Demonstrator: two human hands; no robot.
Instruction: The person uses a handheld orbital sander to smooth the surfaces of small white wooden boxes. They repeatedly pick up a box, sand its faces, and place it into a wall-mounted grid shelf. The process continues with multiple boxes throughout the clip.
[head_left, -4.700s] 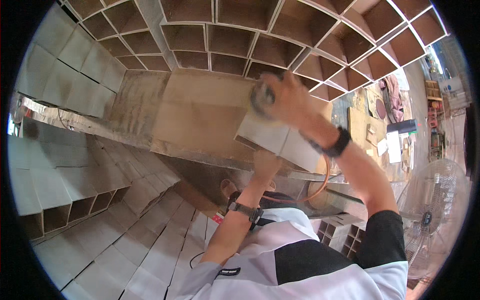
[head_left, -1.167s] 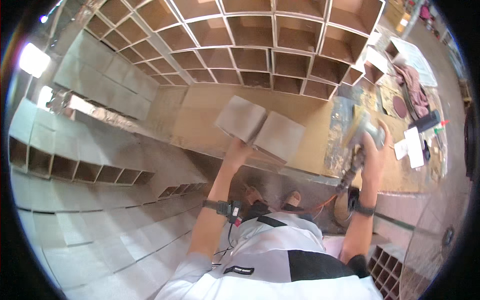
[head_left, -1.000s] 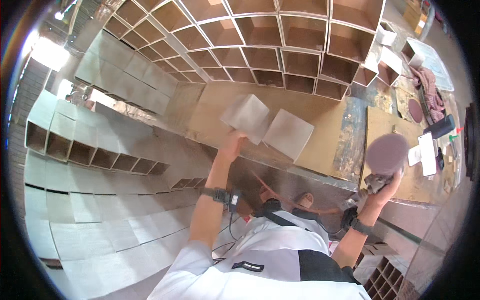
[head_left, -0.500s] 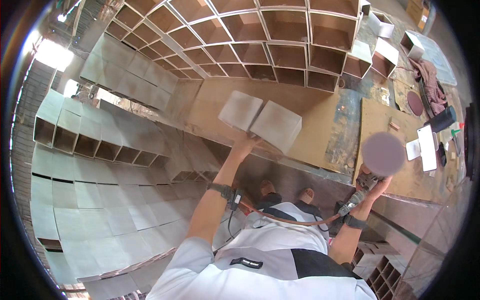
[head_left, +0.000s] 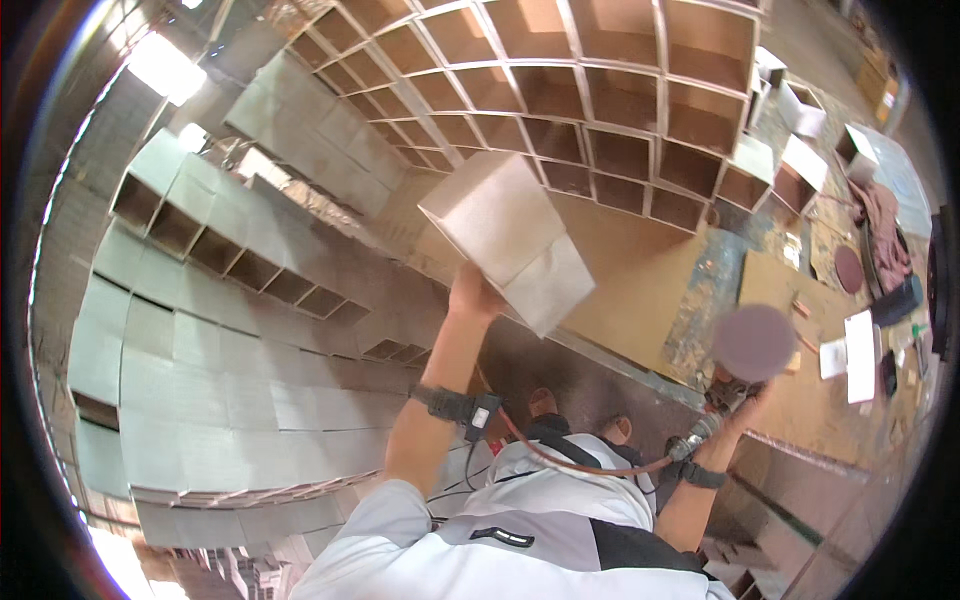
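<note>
My left hand [head_left: 474, 292] is closed on the lower edge of a pair of pale boxes, raised over the workbench [head_left: 625, 275]. The larger-looking box [head_left: 490, 215] tilts up and left; the other box [head_left: 550, 282] sits against it on the lower right. My fingertips are hidden behind them. At the right, my right hand [head_left: 747, 405] grips a pneumatic disc sander, its round purple sanding disc [head_left: 755, 342] turned upward, apart from the boxes. A reddish-brown air hose [head_left: 570, 462] runs from the sander across my front.
Open-fronted boxes [head_left: 620, 95] are stacked in rows behind the bench. Many pale boxes [head_left: 230, 365] form a wall on the left. On the bench's right lie a spare purple disc [head_left: 848, 269], a white phone-like slab [head_left: 859, 355] and a crumpled pinkish cloth [head_left: 882, 225].
The boxes have been raised and turned in my left hand, and the gap between them has closed. The whole view has swung a little. My right hand still holds the sander.
</note>
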